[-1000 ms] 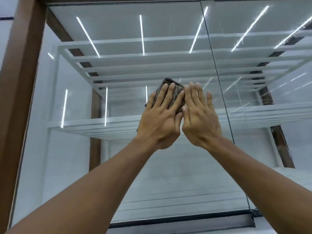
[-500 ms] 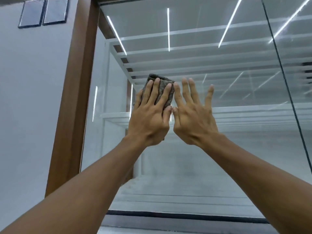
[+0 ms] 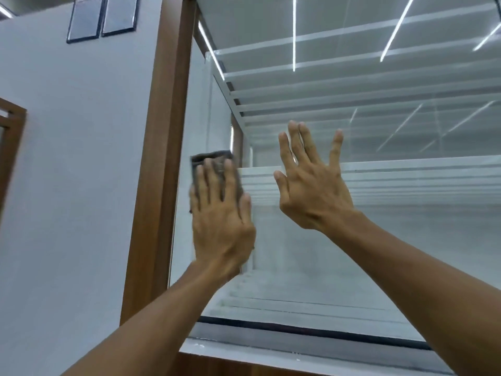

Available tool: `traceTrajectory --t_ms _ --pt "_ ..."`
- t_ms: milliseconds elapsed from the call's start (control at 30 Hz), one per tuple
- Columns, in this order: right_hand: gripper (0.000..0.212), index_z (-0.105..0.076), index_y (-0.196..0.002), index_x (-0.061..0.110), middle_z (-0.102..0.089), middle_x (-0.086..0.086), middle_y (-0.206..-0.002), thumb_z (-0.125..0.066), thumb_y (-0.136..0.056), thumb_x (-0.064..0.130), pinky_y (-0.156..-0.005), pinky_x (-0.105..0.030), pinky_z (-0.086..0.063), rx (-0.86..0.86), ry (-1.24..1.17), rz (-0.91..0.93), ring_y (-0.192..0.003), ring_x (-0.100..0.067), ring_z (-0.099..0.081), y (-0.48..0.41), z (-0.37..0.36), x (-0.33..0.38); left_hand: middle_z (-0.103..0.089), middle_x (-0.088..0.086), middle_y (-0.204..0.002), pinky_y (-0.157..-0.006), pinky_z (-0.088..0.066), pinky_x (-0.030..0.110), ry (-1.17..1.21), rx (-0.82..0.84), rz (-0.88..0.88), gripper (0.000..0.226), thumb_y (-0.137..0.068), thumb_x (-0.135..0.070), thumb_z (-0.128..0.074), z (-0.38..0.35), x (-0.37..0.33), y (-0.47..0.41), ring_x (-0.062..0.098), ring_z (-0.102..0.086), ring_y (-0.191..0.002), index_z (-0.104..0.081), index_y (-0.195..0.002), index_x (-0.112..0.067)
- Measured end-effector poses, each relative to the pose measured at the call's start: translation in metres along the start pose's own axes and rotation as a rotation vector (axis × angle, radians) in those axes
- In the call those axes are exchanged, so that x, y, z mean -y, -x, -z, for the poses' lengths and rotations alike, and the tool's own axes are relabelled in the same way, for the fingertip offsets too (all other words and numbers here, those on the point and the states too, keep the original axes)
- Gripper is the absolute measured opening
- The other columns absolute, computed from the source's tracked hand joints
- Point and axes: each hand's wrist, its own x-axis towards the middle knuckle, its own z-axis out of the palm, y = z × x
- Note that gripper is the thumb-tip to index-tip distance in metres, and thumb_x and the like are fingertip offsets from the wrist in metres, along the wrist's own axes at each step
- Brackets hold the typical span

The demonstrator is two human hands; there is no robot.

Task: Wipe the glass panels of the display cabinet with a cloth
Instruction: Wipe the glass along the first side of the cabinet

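Observation:
The display cabinet's front glass panel (image 3: 352, 240) fills the middle and right of the head view, with white shelves behind it. My left hand (image 3: 221, 213) lies flat on a folded grey-brown cloth (image 3: 212, 158) and presses it to the glass near the panel's left edge. The cloth's top edge shows above my fingertips; the rest is hidden under the hand. My right hand (image 3: 311, 183) is spread flat on or just off the glass to the right, a hand's width from the left one, holding nothing.
A brown wooden frame post (image 3: 160, 158) borders the glass on the left, close to the cloth. A grey wall (image 3: 76, 185) with two dark framed pictures (image 3: 101, 17) lies further left. A dark bottom rail (image 3: 298, 329) and white ledge run below the panel.
Both hands slid left along the glass, and my view turned left with them. The cloth went from mid-panel to the left edge by the post. The hands have drawn apart.

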Motion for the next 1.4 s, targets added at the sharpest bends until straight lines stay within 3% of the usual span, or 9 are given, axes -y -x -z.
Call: traceTrajectory --t_ms 100,267,467,633,800,1000,1167,1300,1400 --pt "0.073 0.005 -0.162 0.013 0.016 -0.012 -0.170 -0.003 -0.098 0.047 -0.122 -0.066 0.014 -0.011 -0.046 0.008 -0.157 -0.023 0.017 0.004 0.003 -0.004 0.008 0.001 -0.173 -0.128 0.011 0.037 -0.004 0.055 -0.293 0.062 -0.106 -0.046 -0.020 0.001 0.000 -0.020 0.015 0.014 -0.159 0.000 -0.163 -0.033" --pt "0.065 -0.012 -0.164 0.024 -0.001 -0.012 -0.172 -0.016 -0.102 0.043 -0.129 -0.053 0.000 -0.075 -0.084 0.061 -0.159 -0.027 0.004 0.034 0.004 -0.039 0.012 0.004 -0.173 -0.128 0.015 0.042 0.013 -0.002 0.072 0.066 -0.104 -0.046 -0.018 -0.011 -0.040 -0.048 0.019 0.019 -0.158 0.003 -0.164 -0.029" --pt "0.063 -0.013 -0.164 0.031 0.000 -0.011 -0.172 -0.017 -0.102 0.043 -0.126 -0.060 0.005 -0.100 -0.009 -0.118 -0.160 -0.027 0.006 0.069 0.020 -0.106 0.006 0.002 -0.173 -0.130 0.007 0.042 -0.034 0.114 -0.482 0.062 -0.106 -0.045 -0.023 -0.026 -0.083 -0.023 0.016 0.013 -0.159 -0.005 -0.164 -0.034" --pt "0.065 -0.013 -0.164 0.030 -0.002 -0.011 -0.172 -0.022 -0.102 0.043 -0.128 -0.056 0.003 -0.111 -0.032 -0.112 -0.160 -0.025 0.003 0.083 0.025 -0.134 0.015 0.006 -0.172 -0.127 0.015 0.042 0.019 0.054 -0.115 0.064 -0.105 -0.044 -0.017 -0.042 -0.150 -0.049 0.021 0.020 -0.158 0.003 -0.165 -0.032" --pt "0.064 -0.015 -0.164 0.028 -0.002 -0.014 -0.172 -0.020 -0.102 0.044 -0.127 -0.058 0.001 -0.114 0.029 -0.158 -0.160 -0.027 0.001 0.097 0.033 -0.170 0.013 0.005 -0.172 -0.129 0.009 0.045 -0.012 0.133 -0.461 0.062 -0.107 -0.045 -0.015 -0.058 -0.183 -0.006 0.019 0.019 -0.158 0.000 -0.165 -0.030" --pt "0.065 -0.012 -0.164 0.030 0.002 -0.015 -0.172 -0.019 -0.103 0.048 -0.124 -0.064 0.008 -0.110 0.171 -0.214 -0.159 -0.027 0.009 0.125 0.046 -0.221 0.016 0.010 -0.172 -0.127 0.014 0.046 0.026 0.080 -0.219 0.063 -0.108 -0.042 -0.019 -0.071 -0.239 -0.042 0.024 0.019 -0.158 0.004 -0.165 -0.027" --pt "0.072 -0.004 -0.164 0.012 0.002 -0.008 -0.173 -0.032 -0.099 0.025 -0.129 -0.051 0.007 -0.192 -0.050 -0.227 -0.160 -0.021 0.006 0.149 0.049 -0.245 0.019 0.011 -0.171 -0.128 0.009 0.050 -0.025 0.192 -0.593 0.064 -0.108 -0.042 -0.013 -0.093 -0.293 -0.010 0.025 0.023 -0.157 0.008 -0.165 -0.022" --pt "0.066 -0.010 -0.162 0.005 -0.005 -0.010 -0.172 -0.026 -0.100 0.019 -0.130 -0.036 0.007 -0.239 -0.121 -0.270 -0.160 -0.018 0.001 0.156 0.049 -0.249 0.018 0.011 -0.171 -0.128 0.008 0.050 -0.005 0.151 -0.481 0.063 -0.108 -0.039 -0.011 -0.101 -0.316 -0.003 0.027 0.021 -0.157 0.008 -0.164 -0.018" --pt "0.066 -0.011 -0.162 0.004 -0.006 -0.011 -0.172 -0.023 -0.100 0.022 -0.130 -0.040 0.004 -0.215 -0.103 -0.278 -0.160 -0.020 0.001 0.158 0.050 -0.249 0.016 0.010 -0.171 -0.128 0.007 0.049 0.000 0.189 -0.620 0.063 -0.108 -0.039 -0.007 -0.098 -0.312 0.009 0.024 0.021 -0.157 0.007 -0.164 -0.016"
